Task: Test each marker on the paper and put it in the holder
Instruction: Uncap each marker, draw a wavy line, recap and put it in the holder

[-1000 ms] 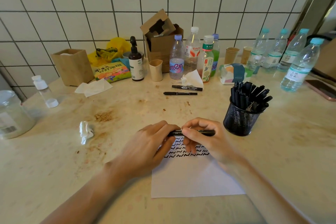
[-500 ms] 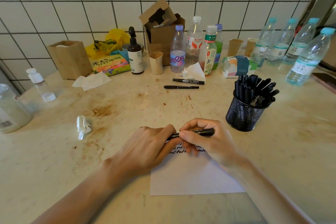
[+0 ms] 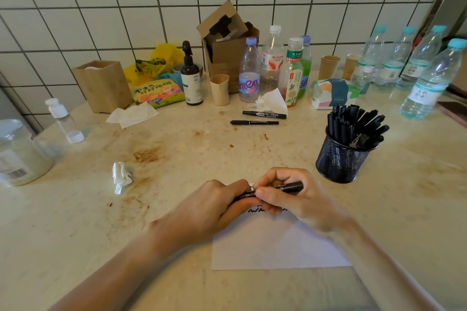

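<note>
Both hands hold one slim black marker pen with pale print along its barrel (image 3: pixel 290 187) level above the top edge of a white sheet of paper (image 3: pixel 273 247); the left hand (image 3: pixel 209 212) has its fingers curled round the marker's left end, the right hand (image 3: pixel 290 199) pinches the barrel between thumb and curled fingers, and the marker's right end juts out past the knuckles; whether a cap is on or off cannot be told; black wavy scribbles show on the paper just under the fingers. The round black wire-mesh holder (image 3: pixel 338 161) stands to the right on the stained beige stone counter (image 3: pixel 75 222), near the right hand and crammed with black markers; two more black marker pens (image 3: pixel 255 122) lie side by side farther back, the rear one bearing a white label too small to read. Behind them, a clear bottle with a lilac cap (image 3: pixel 249 76) reads "anten" as far as can be seen; a red-labelled clear bottle (image 3: pixel 272 63) reads "Wahaha"; a soft white-and-blue pack (image 3: pixel 333 93) reads "TISSUE".
</note>
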